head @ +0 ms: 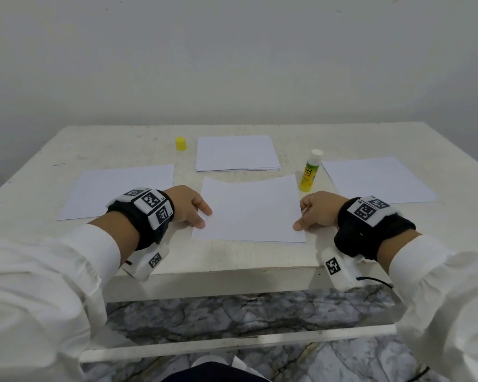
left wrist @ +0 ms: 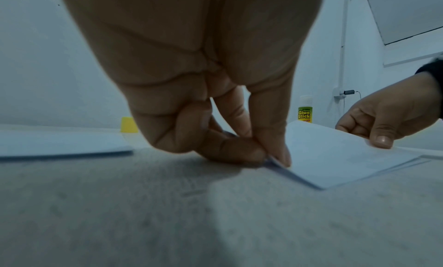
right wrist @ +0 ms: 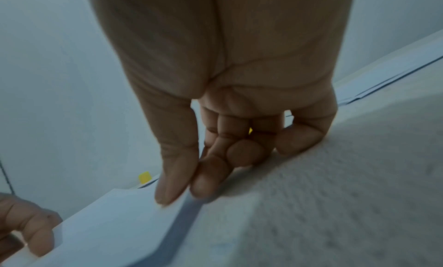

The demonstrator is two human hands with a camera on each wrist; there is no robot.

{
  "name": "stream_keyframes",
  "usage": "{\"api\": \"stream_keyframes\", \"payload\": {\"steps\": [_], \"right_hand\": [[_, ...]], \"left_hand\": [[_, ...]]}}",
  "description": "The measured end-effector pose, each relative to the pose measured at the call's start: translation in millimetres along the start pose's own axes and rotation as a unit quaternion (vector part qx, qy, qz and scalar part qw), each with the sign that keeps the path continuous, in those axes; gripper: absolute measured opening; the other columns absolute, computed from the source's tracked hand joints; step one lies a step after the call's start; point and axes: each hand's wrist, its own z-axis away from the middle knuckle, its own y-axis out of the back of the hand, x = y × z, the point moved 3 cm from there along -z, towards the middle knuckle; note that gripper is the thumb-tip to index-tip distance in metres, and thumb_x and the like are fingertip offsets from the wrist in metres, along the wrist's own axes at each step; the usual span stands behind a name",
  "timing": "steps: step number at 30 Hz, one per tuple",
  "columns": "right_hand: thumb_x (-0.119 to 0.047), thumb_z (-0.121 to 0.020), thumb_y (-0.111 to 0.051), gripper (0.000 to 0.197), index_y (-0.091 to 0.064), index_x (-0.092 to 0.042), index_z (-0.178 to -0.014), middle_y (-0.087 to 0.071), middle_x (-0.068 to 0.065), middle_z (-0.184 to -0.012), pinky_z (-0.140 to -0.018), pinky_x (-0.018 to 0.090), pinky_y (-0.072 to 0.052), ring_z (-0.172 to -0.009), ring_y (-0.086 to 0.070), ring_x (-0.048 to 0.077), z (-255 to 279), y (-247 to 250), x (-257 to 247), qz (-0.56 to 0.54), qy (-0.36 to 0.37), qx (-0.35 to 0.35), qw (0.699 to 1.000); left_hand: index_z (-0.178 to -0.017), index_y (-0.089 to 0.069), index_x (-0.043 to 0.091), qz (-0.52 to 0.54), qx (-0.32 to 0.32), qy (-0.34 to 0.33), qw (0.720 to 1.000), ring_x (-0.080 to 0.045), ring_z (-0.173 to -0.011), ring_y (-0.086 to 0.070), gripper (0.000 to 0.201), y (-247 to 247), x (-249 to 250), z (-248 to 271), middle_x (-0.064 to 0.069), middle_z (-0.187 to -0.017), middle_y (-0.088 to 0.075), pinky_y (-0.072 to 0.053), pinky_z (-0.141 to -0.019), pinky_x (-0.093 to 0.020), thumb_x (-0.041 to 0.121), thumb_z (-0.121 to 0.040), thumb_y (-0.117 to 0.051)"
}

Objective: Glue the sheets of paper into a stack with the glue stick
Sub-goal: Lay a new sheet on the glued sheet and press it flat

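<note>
On the left of the table (head: 66, 150) a single sheet (head: 116, 188) lies flat, probably waiting its turn to be glued; it is well apart from the middle sheet, so it cannot be smeared or dragged by accident. The left hand (head: 188, 206) comes in low over the near edge, wrist almost on the table, and its grip is narrow: in the left wrist view the thumb (left wrist: 275, 138) lies on top of the paper's left edge and a curled finger tucks under it, pinching the middle sheet (head: 250, 209); the other fingers are folded out of the way. That middle sheet is bowed, its far edge lifted in a curve, and another sheet edge shows under it in the left wrist view; my guess is that it is being lowered and squared onto a base sheet, which is why it is held at both sides. Behind it sit the yellow cap (head: 181, 143) and a thin pile of spare paper (head: 236, 153), out of reach of the work. The glue stick (head: 310, 170) stands upright and uncapped just beside the sheet's far right corner, handy for the next coat. The right hand (head: 319, 210) mirrors the left, thumb over the right edge and forefinger below, pinching it lightly. Another sheet (head: 378, 179) lies flat at the far right.
</note>
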Motion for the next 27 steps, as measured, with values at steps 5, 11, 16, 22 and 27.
{"api": "stream_keyframes", "payload": {"steps": [5, 11, 16, 22, 27], "right_hand": [[-0.017, -0.072, -0.081, 0.046, -0.06, 0.005, -0.107, -0.068, 0.01, -0.089, -0.087, 0.035, -0.05, -0.079, -0.058, 0.02, 2.3, -1.9, -1.9, 0.021, 0.001, 0.01, 1.0], [-0.018, -0.073, -0.081, 0.043, -0.06, 0.001, -0.105, -0.066, 0.014, -0.096, -0.086, 0.033, -0.047, -0.087, -0.056, 0.021, 4.4, -2.6, -5.5, 0.053, 0.001, 0.012, 0.999], [-0.019, -0.072, -0.081, 0.053, -0.058, 0.003, -0.115, -0.067, 0.017, -0.108, -0.09, 0.035, -0.047, -0.087, -0.056, 0.021, 4.9, -3.0, -6.0, 0.054, -0.002, 0.008, 0.999], [-0.016, -0.072, -0.081, 0.053, -0.058, 0.004, -0.116, -0.067, 0.017, -0.11, -0.091, 0.035, -0.047, -0.088, -0.056, 0.021, 7.3, -3.2, -8.6, 0.055, -0.003, 0.006, 0.998], [-0.015, -0.073, -0.08, 0.047, -0.059, 0.002, -0.111, -0.067, 0.015, -0.108, -0.091, 0.035, -0.047, -0.1, -0.061, 0.028, 10.5, -4.7, -11.8, 0.064, -0.01, 0.009, 0.998]], "left_hand": [[-0.106, -0.069, 0.023, 0.014, -0.003, 0.002, 1.0, -0.006, -0.07, -0.054, 0.029, -0.2, -0.5, -0.5, 0.006, -0.071, -0.059, -0.039, -0.062, -0.012, 0.015, -0.079, -0.077], [-0.103, -0.07, 0.024, 0.017, -0.001, 0.005, 1.0, -0.005, -0.071, -0.053, 0.028, -0.3, -2.0, -1.7, 0.005, -0.077, -0.06, -0.037, -0.06, -0.012, 0.015, -0.078, -0.077], [-0.101, -0.069, 0.027, 0.011, -0.004, 0.01, 1.0, -0.005, -0.075, -0.053, 0.027, -0.1, -3.3, -2.2, 0.001, -0.09, -0.063, -0.036, -0.061, -0.011, 0.016, -0.078, -0.077], [-0.099, -0.068, 0.029, -0.004, -0.012, 0.01, 1.0, -0.011, -0.086, -0.054, 0.026, 0.8, -2.3, -2.9, -0.004, -0.104, -0.066, -0.036, -0.062, -0.01, 0.018, -0.078, -0.077], [-0.106, -0.069, 0.025, -0.002, -0.009, 0.008, 1.0, -0.009, -0.076, -0.055, 0.029, 0.8, -1.1, -3.5, 0.002, -0.084, -0.065, -0.037, -0.062, -0.01, 0.016, -0.079, -0.077]]}}
